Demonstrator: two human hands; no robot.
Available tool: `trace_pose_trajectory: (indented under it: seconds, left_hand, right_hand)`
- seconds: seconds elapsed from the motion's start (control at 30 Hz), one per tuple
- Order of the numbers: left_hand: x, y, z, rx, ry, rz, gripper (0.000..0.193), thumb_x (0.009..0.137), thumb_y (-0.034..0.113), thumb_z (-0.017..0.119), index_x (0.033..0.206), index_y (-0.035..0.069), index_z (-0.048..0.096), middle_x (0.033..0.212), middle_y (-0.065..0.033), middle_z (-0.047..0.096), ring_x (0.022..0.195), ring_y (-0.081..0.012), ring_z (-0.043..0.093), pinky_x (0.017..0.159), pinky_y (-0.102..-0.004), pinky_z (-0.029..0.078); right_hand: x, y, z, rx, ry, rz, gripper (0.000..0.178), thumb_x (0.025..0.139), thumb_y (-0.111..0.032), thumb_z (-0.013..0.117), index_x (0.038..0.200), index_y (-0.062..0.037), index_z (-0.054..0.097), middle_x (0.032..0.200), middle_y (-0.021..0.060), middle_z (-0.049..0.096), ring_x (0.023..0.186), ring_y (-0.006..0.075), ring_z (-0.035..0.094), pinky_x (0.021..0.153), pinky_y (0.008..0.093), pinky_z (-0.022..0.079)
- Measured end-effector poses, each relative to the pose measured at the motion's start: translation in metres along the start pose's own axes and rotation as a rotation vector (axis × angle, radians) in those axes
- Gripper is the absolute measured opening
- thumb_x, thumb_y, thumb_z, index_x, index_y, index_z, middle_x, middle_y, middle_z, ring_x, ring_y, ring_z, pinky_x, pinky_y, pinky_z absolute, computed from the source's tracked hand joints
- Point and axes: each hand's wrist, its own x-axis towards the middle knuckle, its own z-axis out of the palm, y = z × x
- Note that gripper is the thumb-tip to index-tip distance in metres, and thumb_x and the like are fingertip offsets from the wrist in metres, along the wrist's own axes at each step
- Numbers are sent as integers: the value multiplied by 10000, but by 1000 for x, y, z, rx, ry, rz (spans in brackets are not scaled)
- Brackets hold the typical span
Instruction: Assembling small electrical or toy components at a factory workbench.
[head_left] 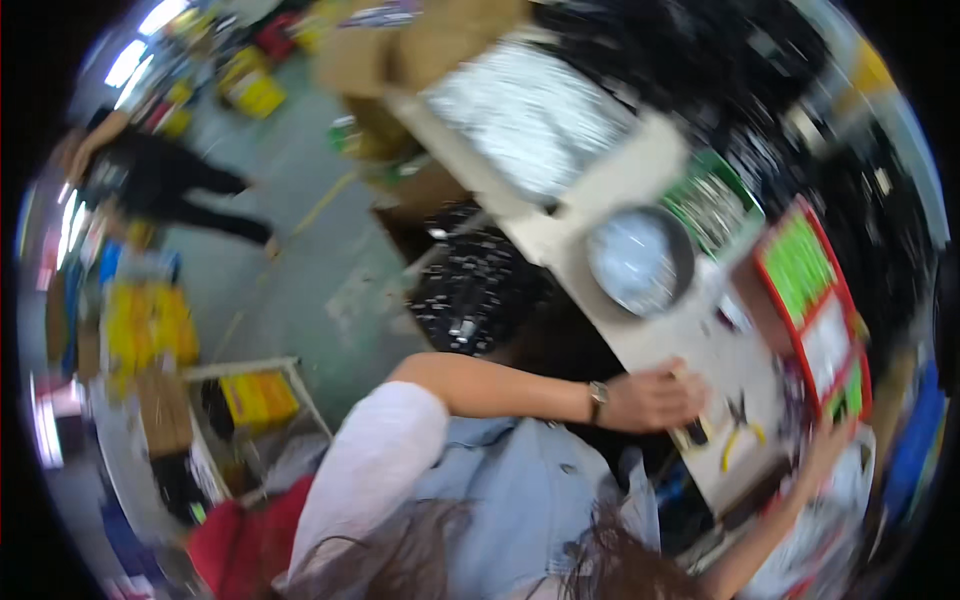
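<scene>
My left hand (655, 397), with a watch (598, 397) on its wrist, is over the near part of the white worktable (640, 345). Its fingers look curled, but blur hides what they hold, if anything. A small dark object (696, 432) shows just below them. Pliers with yellow handles (730, 448) lie to the right of that hand. At the far right, my right hand (828, 440) reaches to the near end of a red tray (797, 322) with green and white contents. Motion smears its fingers.
A round grey bowl (683, 262) with pale contents and a green bin (745, 225) of small metal parts stand on the table. Beyond is a large tray lined with shiny foil (530, 115). A box of black parts (470, 290) sits below. A person (165, 175) stands far left.
</scene>
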Motion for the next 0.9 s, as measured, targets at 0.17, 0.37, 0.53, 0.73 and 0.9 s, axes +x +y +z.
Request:
trace_pose_trajectory:
  seconds: [0.17, 0.37, 0.53, 0.73, 0.9]
  left_hand:
    - [-15, 9, 19, -47, 218, 63, 213, 895, 163, 537, 1056, 48, 617, 1058, -109, 612, 983, -275, 595, 954, -513, 458]
    - [-16, 14, 25, -9, 303, 94, 208, 898, 165, 534, 1053, 46, 607, 999, -99, 603, 909, -259, 586, 950, -520, 453]
    - [-11, 7, 19, -68, 142, 66, 113, 840, 182, 578, 931, 115, 585, 894, -38, 576, 831, -211, 574, 750, -386, 483]
    - [-2, 2, 9, -15, 89, -2, 279, 842, 187, 600, 1113, 145, 653, 1064, -22, 645, 965, -154, 614, 934, -386, 461]
    - [1, 4, 7, 51, -30, 21, 375, 840, 188, 570, 1209, 174, 637, 1135, -23, 636, 1030, -173, 597, 990, -397, 432]
  right_hand:
    - [-59, -48, -3, 452, 4, -46, 557, 932, -328, 553, 1371, -13, 418, 1376, 223, 458, 1240, 326, 466, 1044, 445, 352]
    - [-124, -79, -33, -238, -84, -365, 643, 836, -326, 700, 1382, -147, 413, 1428, 166, 407, 1277, 351, 419, 1096, 502, 231]
    - [-194, -83, -1, -240, 109, -496, 287, 944, -270, 548, 1075, -19, 594, 1009, 148, 614, 871, 241, 578, 784, 332, 440]
    - [-230, -157, -31, 294, -255, 88, 239, 982, -187, 474, 895, 29, 532, 636, 211, 524, 572, 386, 512, 536, 449, 382]
    - [-242, -155, -31, 254, -272, 88, 254, 1001, -211, 452, 905, 4, 546, 554, 36, 419, 493, 126, 406, 472, 313, 304]
